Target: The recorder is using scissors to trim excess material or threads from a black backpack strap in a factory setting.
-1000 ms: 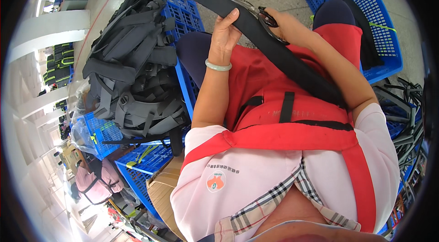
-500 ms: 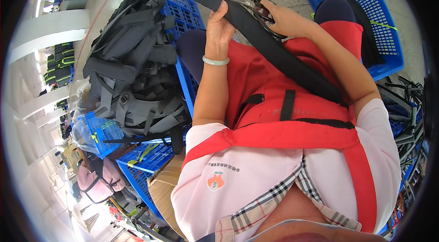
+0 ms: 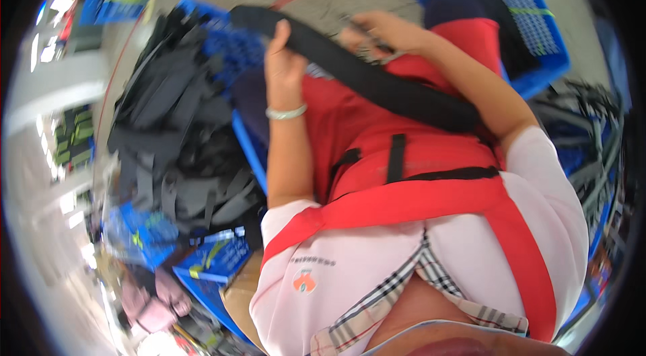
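Your left hand [image 3: 282, 63] is closed around the padded black strap [image 3: 377, 80] near its 11 o'clock end, fingers wrapped over its top edge, a bracelet [image 3: 286, 112] on that wrist. Your right hand [image 3: 380, 29] pinches the strap's upper edge at 12 o'clock, though blur hides what else it holds. The strap runs down toward 3 o'clock across your red apron [image 3: 377, 147], with a heap of black straps [image 3: 178, 147] at 9 o'clock and a blue crate [image 3: 498, 13] at 1 o'clock.
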`<action>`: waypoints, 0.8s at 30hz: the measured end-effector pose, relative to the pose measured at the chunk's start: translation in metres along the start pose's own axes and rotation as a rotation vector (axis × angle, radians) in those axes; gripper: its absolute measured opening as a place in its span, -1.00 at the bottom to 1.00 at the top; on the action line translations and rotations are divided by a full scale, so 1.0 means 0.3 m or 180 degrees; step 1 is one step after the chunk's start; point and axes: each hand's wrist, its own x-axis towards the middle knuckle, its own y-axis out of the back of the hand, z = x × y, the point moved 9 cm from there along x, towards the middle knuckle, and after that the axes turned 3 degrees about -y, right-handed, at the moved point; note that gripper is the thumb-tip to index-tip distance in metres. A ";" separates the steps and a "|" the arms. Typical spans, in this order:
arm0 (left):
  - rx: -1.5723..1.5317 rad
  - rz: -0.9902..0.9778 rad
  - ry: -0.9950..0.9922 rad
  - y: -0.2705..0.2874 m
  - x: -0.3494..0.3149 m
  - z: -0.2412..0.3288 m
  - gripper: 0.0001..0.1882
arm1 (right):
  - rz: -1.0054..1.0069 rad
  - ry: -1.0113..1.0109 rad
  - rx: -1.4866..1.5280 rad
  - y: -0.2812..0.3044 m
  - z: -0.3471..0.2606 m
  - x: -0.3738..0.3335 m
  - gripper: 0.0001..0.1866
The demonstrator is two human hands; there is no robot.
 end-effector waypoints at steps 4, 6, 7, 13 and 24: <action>0.0192 -0.0264 0.0135 -0.120 -0.021 -0.059 -0.69 | 0.0225 0.1045 -0.0269 -0.029 0.004 -0.014 -0.67; 0.0230 -0.0376 0.0293 -0.162 -0.024 -0.068 -0.65 | 0.0305 0.0800 0.0326 0.051 0.019 -0.050 -0.68; 0.0158 -0.0459 0.0411 -0.112 -0.002 -0.063 -0.64 | 0.0523 0.0664 0.0834 0.130 -0.002 -0.072 -0.69; 0.0683 -0.0143 0.0364 -0.018 0.020 -0.106 -0.65 | 0.2420 0.1487 0.3431 0.742 0.278 -0.253 -0.81; 0.1650 -0.0015 0.0954 -0.014 0.050 -0.322 -0.69 | 0.5096 -0.0165 0.3683 1.074 1.507 -0.611 -0.93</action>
